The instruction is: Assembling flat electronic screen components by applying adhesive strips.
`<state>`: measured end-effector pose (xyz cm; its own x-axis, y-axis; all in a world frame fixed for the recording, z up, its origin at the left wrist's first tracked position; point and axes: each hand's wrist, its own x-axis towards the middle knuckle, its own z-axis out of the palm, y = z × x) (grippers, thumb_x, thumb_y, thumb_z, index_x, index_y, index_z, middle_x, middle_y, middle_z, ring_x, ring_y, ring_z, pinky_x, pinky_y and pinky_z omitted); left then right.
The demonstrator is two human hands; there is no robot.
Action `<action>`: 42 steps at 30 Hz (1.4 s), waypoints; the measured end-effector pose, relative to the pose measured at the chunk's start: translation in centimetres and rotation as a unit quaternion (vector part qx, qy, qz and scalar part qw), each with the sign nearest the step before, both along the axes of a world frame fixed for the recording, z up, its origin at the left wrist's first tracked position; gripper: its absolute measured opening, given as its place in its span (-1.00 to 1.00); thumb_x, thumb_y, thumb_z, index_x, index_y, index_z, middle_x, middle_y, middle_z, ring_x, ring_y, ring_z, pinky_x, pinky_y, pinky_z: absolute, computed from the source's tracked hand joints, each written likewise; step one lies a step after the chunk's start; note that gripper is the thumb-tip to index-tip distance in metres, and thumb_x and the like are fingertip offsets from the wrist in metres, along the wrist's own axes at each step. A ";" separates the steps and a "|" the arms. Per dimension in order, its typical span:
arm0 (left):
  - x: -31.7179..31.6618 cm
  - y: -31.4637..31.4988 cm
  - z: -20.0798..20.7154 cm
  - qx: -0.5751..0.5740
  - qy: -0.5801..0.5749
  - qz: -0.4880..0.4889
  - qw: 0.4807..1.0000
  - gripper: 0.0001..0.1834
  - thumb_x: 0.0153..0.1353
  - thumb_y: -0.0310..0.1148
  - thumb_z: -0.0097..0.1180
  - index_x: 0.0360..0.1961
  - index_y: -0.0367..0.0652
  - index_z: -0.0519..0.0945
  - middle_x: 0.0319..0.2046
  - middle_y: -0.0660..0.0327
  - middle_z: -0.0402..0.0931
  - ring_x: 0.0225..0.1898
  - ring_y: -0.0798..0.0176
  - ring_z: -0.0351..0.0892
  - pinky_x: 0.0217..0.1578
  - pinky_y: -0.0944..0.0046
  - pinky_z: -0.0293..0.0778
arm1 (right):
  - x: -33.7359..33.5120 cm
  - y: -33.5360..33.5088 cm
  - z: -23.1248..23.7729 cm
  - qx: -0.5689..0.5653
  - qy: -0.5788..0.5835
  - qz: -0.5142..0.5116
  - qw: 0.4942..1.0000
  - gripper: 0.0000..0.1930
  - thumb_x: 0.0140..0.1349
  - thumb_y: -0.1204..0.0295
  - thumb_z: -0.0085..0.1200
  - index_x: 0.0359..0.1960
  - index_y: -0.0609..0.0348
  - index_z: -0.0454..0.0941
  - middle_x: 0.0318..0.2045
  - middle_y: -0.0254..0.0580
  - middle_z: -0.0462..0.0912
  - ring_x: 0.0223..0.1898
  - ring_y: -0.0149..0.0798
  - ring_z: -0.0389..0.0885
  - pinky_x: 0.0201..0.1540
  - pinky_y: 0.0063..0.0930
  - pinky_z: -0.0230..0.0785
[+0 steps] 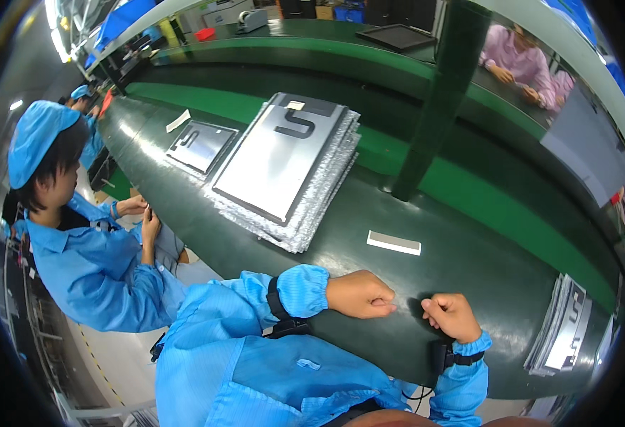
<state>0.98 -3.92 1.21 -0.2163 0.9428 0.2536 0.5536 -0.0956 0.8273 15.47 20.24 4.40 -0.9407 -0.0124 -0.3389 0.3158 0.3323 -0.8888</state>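
My left hand (361, 294) hovers over the dark green tabletop (291, 274), its fingers curled closed in a pinch. Facing it across a small gap is my right hand (453, 317), also closed, thumb against the bent fingers. Anything between either set of fingertips is too small or hidden to make out. Just beyond both hands lies a flat strip (394, 243), grey with a white border. Farther left stands a tall stack of flat silver panels (273, 160) with layers of crinkled wrap between them; the top panel bears a dark curved mark.
Left of the stack lie a smaller silver panel (202, 147) and a white strip (178, 120). Another pile of panels (559, 326) sits at the right. A green post (433, 107) rises beyond the strip. A co-worker in blue (99, 249) is at the left; a person in pink (517, 60) sits opposite.
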 end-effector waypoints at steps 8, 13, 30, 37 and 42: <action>-0.1 0.5 0.0 0.008 0.010 -0.026 1.000 -0.51 0.33 -0.28 0.25 -0.65 -0.15 0.27 -0.72 0.11 0.23 -0.69 -0.02 0.27 -0.60 0.04 0.17 | 0.7 -0.4 0.7 0.017 0.003 -0.009 1.000 -0.60 0.43 0.23 0.17 -0.53 0.25 0.63 -0.65 -0.31 0.60 -0.60 -0.52 0.45 -0.53 -0.50 0.27; -0.6 0.1 0.3 -0.024 0.001 -0.027 0.999 -0.49 0.31 -0.32 0.29 -0.67 -0.16 0.26 -0.73 0.13 0.25 -0.71 0.06 0.25 -0.62 0.10 0.16 | -0.6 0.2 -0.1 0.027 0.067 0.031 0.997 -0.57 0.47 0.16 0.11 -0.52 0.22 0.60 -0.68 -0.28 0.48 -0.60 -0.46 0.33 -0.51 -0.41 0.23; 0.0 0.3 0.8 -0.091 -0.010 0.001 0.996 -0.50 0.20 -0.34 0.41 -0.71 -0.15 0.33 -0.77 0.21 0.28 -0.72 0.26 0.20 -0.66 0.21 0.15 | 0.6 -0.1 -1.5 -0.007 0.101 0.042 0.994 -0.51 0.46 0.16 0.08 -0.61 0.23 0.45 -0.75 -0.35 0.26 -0.63 -0.43 0.18 -0.54 -0.32 0.11; -0.2 0.5 1.1 -0.070 0.011 -0.005 0.998 -0.51 0.19 -0.34 0.41 -0.71 -0.14 0.33 -0.77 0.21 0.28 -0.73 0.23 0.20 -0.66 0.20 0.15 | 0.6 -0.1 -1.1 0.019 0.119 0.041 0.992 -0.47 0.49 0.19 0.08 -0.65 0.18 0.29 -0.72 -0.38 0.15 -0.61 -0.47 0.10 -0.53 -0.37 0.02; -0.1 0.4 1.4 -0.089 0.048 -0.016 0.995 -0.52 0.20 -0.32 0.37 -0.72 -0.12 0.33 -0.76 0.17 0.32 -0.72 0.06 0.33 -0.64 0.13 0.26 | 0.5 -0.1 -1.2 0.012 0.116 0.048 0.992 -0.47 0.49 0.21 0.09 -0.64 0.18 0.25 -0.71 -0.37 0.11 -0.60 -0.46 0.06 -0.53 -0.35 0.01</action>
<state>0.85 -3.54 2.64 -0.1684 0.9806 0.1005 0.6292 0.0284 0.7767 15.99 20.12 3.24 -0.9884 -0.0998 -0.1142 0.0691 0.3737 -0.9250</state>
